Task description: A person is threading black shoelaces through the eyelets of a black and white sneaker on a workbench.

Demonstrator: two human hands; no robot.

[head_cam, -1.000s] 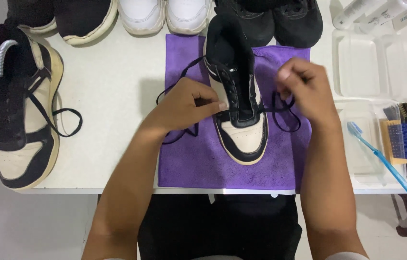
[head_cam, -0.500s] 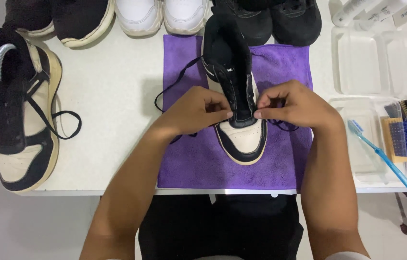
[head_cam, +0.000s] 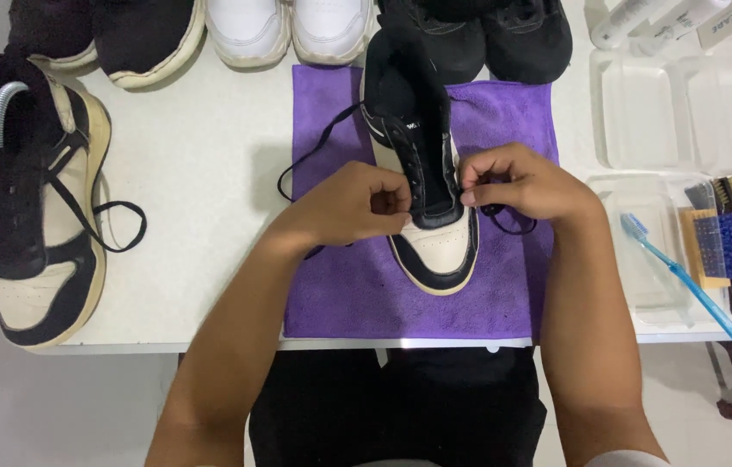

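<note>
Head view: black/cream sneaker (head_cam: 429,207) center frame on purple cloth (head_cam: 340,294), worktop (head_cam: 202,173). Left hand (head_cam: 350,206) and right hand (head_cam: 529,184), each grip pinched shut on black lace (head_cam: 314,143) near lower eyelets. Best w/ even tension both sides, lace flat, shoe steady.

We see a black-and-cream high-top sneaker (head_cam: 429,186) lying toe toward us on a purple cloth (head_cam: 357,285), its black lace (head_cam: 318,147) threaded partway, one loose end trailing left over the cloth and the other looping at its right side.
</note>
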